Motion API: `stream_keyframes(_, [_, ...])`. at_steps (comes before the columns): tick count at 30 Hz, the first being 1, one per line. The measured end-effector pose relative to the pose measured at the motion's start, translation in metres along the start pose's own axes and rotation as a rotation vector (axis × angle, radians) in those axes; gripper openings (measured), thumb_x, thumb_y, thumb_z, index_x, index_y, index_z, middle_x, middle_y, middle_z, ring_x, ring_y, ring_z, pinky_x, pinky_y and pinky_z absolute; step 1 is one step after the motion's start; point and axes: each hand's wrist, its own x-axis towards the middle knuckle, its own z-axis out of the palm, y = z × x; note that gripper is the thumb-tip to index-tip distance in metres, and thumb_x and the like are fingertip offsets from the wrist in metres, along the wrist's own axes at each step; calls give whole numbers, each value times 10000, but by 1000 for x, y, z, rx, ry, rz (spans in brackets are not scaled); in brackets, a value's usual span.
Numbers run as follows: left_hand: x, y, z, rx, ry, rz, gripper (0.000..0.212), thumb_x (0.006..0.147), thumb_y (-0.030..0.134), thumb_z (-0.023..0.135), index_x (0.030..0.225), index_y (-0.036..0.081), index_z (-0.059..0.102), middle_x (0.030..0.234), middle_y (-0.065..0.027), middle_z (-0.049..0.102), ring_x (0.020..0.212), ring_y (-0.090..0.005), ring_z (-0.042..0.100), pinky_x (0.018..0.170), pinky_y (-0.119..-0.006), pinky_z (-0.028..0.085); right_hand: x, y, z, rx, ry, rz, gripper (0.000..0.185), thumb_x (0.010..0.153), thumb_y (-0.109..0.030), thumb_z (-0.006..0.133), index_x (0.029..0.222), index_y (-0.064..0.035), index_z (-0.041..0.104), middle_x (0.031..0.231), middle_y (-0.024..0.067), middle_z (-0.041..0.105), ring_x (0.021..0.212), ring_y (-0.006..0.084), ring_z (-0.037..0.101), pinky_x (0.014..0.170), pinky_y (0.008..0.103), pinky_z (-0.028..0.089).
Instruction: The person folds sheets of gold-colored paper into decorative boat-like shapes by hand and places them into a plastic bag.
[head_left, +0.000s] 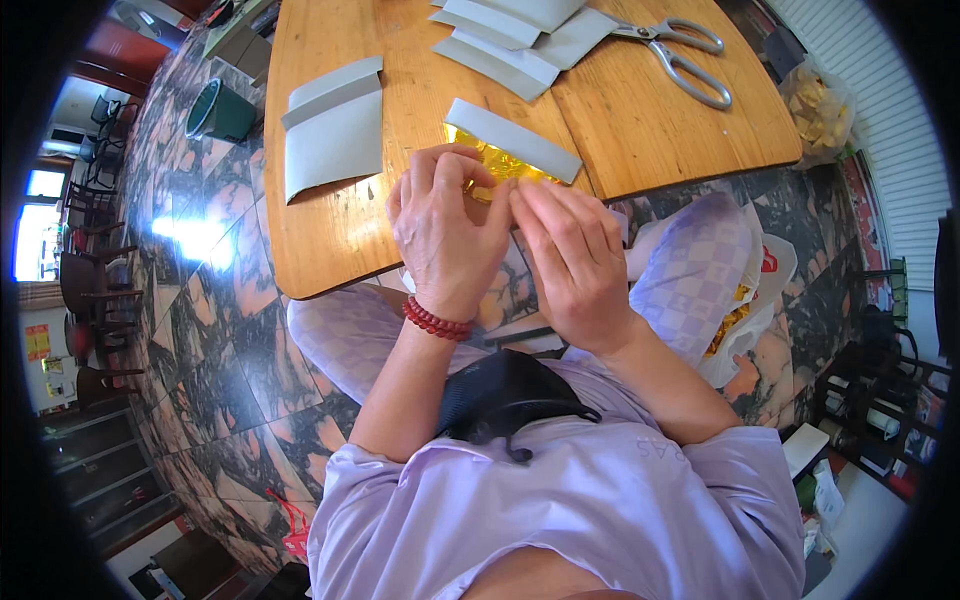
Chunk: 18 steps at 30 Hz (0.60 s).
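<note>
Both of my hands meet at the near edge of a wooden table (337, 247). My left hand (450, 217), a red bead bracelet at its wrist, pinches a sheet of shiny gold foil paper (499, 161). My right hand (574, 255) has its fingertips on the same sheet, close to the left thumb. A pale grey strip (514, 139) runs along the sheet's far side. The fingers hide part of the foil. A folded grey card (337, 131) lies to the left. Farther back are several grey folded pieces (517, 45) and metal-handled scissors (679, 56), whose blades are partly covered.
A green bin (221, 112) stands on the marble-patterned floor left of the table. To the right, a clear bag of gold folded pieces (817, 112) is by the table's corner. A white plastic bag (750, 322) with gold material lies beside my right leg.
</note>
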Motion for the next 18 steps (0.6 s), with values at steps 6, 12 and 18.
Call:
stream_keyframes(6, [-1, -3, -1, -26, 2, 15, 232, 865, 186, 845, 996, 110, 669, 1172, -69, 694, 1129, -311, 656, 1049, -451, 431, 2, -5, 7, -148, -86, 75, 481, 929, -55, 703, 1403, 25, 684, 1401, 141, 644, 1314, 307, 623, 1163, 482, 467])
stream_keyframes(12, [0, -8, -13, -94, -84, 36, 243, 892, 137, 820, 1081, 102, 671, 1172, -82, 697, 1128, -327, 659, 1037, -453, 454, 8, -5, 12, -146, -102, 138, 611, 856, -116, 769, 1452, -32, 664, 1345, 112, 625, 1260, 297, 605, 1187, 509, 435])
stream_keyframes(18, [12, -25, -25, -192, -90, 127, 275, 917, 111, 806, 1152, 60, 671, 1205, -116, 692, 1138, -359, 660, 979, -452, 519, 1, 0, 19, -199, -74, 117, 674, 837, -98, 761, 1500, -97, 637, 1375, 72, 610, 1265, 263, 596, 1215, 503, 409])
